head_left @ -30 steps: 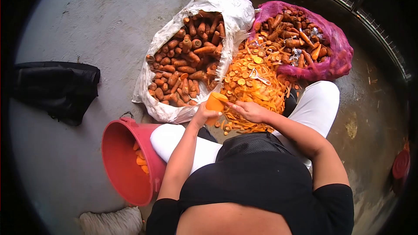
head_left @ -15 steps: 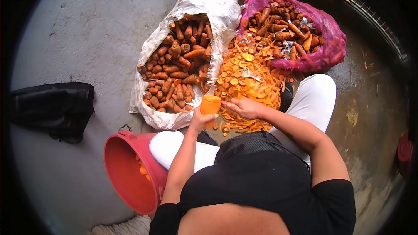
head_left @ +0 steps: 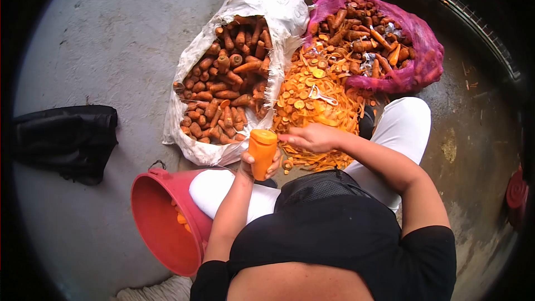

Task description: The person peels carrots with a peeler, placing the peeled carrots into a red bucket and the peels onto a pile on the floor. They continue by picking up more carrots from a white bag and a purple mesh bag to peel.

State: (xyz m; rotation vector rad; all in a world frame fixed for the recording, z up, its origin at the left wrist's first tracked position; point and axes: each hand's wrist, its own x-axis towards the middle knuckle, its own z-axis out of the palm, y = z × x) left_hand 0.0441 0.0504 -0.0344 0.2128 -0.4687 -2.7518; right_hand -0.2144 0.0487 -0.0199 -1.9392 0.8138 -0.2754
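Wrapped in my left hand [head_left: 248, 163] is a smooth, upright orange cylinder [head_left: 262, 155] with a line near its top. My right hand [head_left: 313, 137] is beside it, fingers together and pointing left; a small reddish bit shows at the fingertips, too small to identify. Beyond my hands lies a heap of orange peelings and cut carrot ends [head_left: 326, 112], with a white peeler [head_left: 323, 96] on it. Unpeeled carrots [head_left: 223, 86] fill an open white sack [head_left: 186, 67] at the left of the heap.
A purple mesh sack [head_left: 409, 81] at the back right holds carrots and scraps. By my left knee, a red bucket [head_left: 167, 239] lies tilted with orange pieces [head_left: 181, 218] inside. Black cloth [head_left: 67, 139] lies on the floor at far left. A red object [head_left: 517, 192] is at far right.
My left hand and the orange cylinder have moved slightly left and down, and the cylinder shows more of its length. My right hand has shifted slightly left.
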